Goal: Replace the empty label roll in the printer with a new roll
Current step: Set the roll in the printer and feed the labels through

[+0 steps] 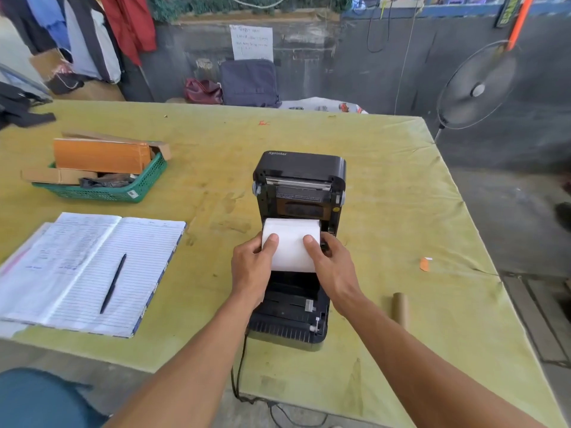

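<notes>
A black label printer (298, 319) stands in the middle of the table with its lid (299, 168) swung up and back. A white label roll (290, 242) sits over the open bay, its paper hanging down toward me. My left hand (251, 267) grips the roll's left side, thumb on top. My right hand (330, 267) grips the right side the same way. A bare brown cardboard core (400, 308) lies on the table to the right of the printer.
The table wears a yellow-green cloth (386, 211). An open ledger (89, 270) with a black pen (113, 283) lies at the left. A green basket (123, 189) with cardboard boxes stands behind it. An orange scrap (425, 263) lies at the right. The printer's cable (239, 375) hangs off the front edge.
</notes>
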Tool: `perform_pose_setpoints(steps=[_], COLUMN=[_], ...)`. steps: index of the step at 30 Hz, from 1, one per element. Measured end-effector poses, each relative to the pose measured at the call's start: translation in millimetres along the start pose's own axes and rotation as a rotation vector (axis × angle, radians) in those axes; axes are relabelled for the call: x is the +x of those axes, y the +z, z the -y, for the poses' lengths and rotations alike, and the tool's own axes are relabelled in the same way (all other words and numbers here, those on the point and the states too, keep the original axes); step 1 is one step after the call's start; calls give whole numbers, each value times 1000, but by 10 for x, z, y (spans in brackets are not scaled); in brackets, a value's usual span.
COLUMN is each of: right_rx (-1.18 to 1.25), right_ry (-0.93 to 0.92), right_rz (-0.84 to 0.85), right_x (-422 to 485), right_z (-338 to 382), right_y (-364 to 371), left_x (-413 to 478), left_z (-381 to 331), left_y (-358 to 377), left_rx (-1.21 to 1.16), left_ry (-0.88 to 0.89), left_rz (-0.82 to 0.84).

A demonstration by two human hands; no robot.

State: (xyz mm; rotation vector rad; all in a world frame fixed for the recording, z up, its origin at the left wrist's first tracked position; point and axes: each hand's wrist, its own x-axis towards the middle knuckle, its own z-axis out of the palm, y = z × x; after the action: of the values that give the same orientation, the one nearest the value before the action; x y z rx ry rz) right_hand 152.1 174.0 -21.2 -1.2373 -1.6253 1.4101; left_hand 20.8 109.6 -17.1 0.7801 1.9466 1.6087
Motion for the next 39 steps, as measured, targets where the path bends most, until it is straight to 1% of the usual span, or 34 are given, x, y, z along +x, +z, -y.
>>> perform_pose_setpoints(steps=[5,8,12,22,26,39], right_rx=[-56,-84,-103,-158,-201,-266], right_ry=[-4,66,148,149,174,120], right_rz=[-6,-54,-82,-186,-164,-169], right_x=[82,125,152,124,115,125], right_z=[-34,-76,-111,-167,-189,-172], right_y=[87,129,206,328,376,288], left_x=[141,253,352,367,372,255], left_z=[134,186,231,343,365,345], left_y=[-21,-24,-44,-25,-75,-54], left_rx=[20,44,51,158,165,165], left_ry=[17,53,52,64,105,124], left_rz=[65,140,177,125,137,97])
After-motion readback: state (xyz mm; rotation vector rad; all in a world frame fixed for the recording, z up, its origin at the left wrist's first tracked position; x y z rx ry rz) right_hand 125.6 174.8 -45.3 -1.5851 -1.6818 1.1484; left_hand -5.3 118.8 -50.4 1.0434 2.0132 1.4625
